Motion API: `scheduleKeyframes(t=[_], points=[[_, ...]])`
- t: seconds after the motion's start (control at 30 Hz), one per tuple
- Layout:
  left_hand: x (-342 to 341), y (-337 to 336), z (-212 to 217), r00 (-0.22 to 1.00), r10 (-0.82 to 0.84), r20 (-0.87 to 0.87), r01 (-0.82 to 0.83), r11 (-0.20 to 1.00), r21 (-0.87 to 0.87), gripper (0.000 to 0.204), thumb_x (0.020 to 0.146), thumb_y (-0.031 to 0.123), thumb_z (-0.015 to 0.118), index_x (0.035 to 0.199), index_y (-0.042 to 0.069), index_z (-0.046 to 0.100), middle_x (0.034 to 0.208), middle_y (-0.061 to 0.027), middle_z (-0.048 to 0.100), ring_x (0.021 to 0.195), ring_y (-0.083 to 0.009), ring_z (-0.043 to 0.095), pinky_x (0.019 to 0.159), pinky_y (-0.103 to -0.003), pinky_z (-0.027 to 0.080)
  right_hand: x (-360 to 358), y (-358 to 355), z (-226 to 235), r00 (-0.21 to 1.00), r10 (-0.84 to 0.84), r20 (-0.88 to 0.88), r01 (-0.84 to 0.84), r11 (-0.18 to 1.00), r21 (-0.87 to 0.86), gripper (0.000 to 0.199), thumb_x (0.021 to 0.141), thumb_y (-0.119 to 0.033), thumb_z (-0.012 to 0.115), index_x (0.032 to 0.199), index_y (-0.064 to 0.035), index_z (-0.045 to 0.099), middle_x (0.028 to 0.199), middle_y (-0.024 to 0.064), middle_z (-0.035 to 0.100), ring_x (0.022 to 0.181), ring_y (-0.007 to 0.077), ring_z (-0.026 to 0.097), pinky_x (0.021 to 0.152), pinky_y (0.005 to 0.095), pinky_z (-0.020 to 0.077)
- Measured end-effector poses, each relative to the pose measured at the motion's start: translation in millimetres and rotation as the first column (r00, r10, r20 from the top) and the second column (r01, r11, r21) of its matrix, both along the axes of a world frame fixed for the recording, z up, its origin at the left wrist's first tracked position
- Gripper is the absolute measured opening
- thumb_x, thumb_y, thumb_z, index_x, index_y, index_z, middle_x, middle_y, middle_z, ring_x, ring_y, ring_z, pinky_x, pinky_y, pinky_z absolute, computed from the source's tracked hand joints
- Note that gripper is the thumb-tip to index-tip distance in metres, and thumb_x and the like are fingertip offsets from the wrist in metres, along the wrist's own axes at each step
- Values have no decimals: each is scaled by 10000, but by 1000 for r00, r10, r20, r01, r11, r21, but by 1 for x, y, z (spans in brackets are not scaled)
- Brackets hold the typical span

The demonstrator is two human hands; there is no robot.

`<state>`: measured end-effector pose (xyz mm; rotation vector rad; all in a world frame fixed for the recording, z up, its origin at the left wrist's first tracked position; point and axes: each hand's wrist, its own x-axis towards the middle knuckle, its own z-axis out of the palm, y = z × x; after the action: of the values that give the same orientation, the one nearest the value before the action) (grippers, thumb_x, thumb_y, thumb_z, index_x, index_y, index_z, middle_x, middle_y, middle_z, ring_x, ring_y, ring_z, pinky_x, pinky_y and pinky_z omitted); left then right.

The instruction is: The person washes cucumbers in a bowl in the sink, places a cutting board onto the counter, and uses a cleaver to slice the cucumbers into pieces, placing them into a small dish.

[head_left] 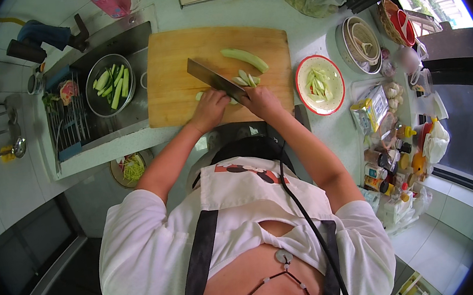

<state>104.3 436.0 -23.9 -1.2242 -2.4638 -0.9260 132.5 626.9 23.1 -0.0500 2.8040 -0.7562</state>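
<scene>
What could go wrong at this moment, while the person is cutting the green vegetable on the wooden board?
1. The left hand lies right beside the knife, so the blade could nick its fingers.
2. The cut slices lie loose under the blade and might slide or roll.
3. The uncut cucumber piece lies near the far edge of the cutting board; a push from the blade could roll it off.

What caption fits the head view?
Right hand slices pale green vegetable with cleaver on wooden cutting board; left hand steadies.
</scene>
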Motion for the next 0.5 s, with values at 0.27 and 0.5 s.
scheduleKeyframes(t=[0.27,0.5], points=[[-20,-1,7,996,90,-4,-89,987,-137,308,678,44,595,982,73,553,947,-89,518,932,-295,477,784,-387,383,-11,21,9,997,-80,3,79,996,44,270,822,-328,525,887,-77,602,755,193,616,717,370,597,639,465,475],[-25,14,-9,994,93,-53,-95,994,-55,272,687,75,595,957,89,566,952,-60,525,935,-263,485,806,-399,357,-6,37,25,993,-92,-79,90,996,-23,303,814,-350,556,805,-53,618,712,189,604,691,368,588,620,464,460]])
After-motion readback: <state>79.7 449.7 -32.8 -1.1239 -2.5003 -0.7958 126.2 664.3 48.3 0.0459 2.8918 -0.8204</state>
